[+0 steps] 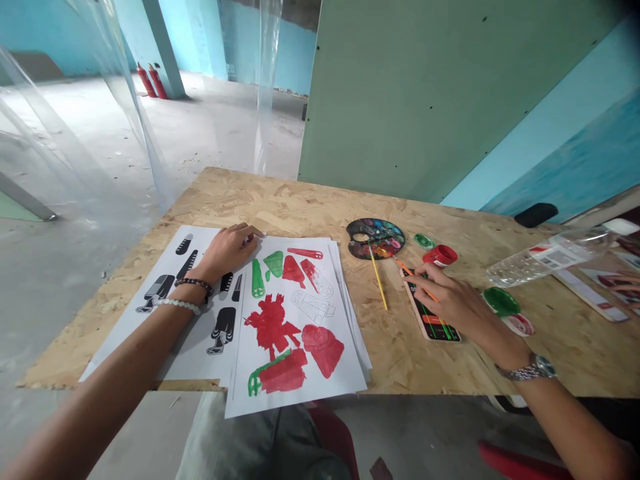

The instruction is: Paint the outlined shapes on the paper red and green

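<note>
One orange brush (406, 268) | in right hand (450, 297) | left hand (227, 252) on paper (345, 320)

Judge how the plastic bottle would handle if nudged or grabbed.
It's probably light for its size: the clear bottle looks mostly empty. Lying on its side on the board, it would likely roll when pushed. Its walls look thin, so a hard grip would probably dent it.
</note>
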{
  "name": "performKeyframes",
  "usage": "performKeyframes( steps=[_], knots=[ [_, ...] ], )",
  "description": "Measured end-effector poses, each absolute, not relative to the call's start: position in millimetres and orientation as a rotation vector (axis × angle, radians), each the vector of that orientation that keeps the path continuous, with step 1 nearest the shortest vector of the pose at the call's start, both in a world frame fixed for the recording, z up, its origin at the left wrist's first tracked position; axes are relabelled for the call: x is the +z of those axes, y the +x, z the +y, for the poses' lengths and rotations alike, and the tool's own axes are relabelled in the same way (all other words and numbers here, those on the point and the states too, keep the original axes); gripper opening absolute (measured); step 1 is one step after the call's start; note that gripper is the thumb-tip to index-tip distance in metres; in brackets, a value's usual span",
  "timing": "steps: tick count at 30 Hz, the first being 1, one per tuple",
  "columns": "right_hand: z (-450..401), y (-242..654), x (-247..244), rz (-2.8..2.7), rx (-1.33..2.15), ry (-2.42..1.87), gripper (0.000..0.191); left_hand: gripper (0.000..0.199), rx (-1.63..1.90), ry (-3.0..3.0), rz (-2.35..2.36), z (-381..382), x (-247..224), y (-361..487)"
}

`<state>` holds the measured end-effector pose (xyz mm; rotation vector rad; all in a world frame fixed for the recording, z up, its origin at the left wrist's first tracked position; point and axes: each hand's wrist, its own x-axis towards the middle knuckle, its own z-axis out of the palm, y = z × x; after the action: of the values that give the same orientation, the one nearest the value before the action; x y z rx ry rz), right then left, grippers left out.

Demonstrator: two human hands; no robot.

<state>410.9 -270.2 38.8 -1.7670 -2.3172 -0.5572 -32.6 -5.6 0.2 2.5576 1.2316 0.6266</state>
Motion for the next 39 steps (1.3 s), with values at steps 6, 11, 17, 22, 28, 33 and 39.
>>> performKeyframes(
  steps=[6, 11, 17, 22, 28, 33, 39],
  knots=[
    [-270.4, 415.4, 34.8, -2.279, -0.541, -1.783, 0.030, 0.047, 0.616, 2.565, 1.243, -5.4, -0.9, -32.5],
    [-270.6, 415.3, 35.1, -2.256, -0.552, -1.784, 0.032, 0.047, 0.620, 2.568, 1.226, -4.9, -2.0, -32.9],
    [-271.0, 412.8, 34.9, -2.235, -0.595, -1.796, 0.034, 0.045, 0.658, 2.575, 1.231, -5.0, -3.9, -32.9],
    [-274.4, 416.8, 32.9, -2.230, -0.574, -1.813, 0.036, 0.046, 0.650, 2.572, 1.221, -5.1, -3.0, -32.6],
    [-273.4, 414.9, 32.1, -2.216, -0.555, -1.804, 0.036, 0.047, 0.637, 2.566, 1.237, -6.2, -1.7, -32.3],
    [-273.2, 411.2, 26.6, -2.238, -0.567, -1.794, 0.035, 0.046, 0.638, 2.566, 1.241, -6.4, -2.4, -32.7],
    [-279.6, 413.9, 27.8, -2.258, -0.615, -1.777, 0.035, 0.047, 0.623, 2.571, 1.230, -5.2, -2.1, -32.9]
  ],
)
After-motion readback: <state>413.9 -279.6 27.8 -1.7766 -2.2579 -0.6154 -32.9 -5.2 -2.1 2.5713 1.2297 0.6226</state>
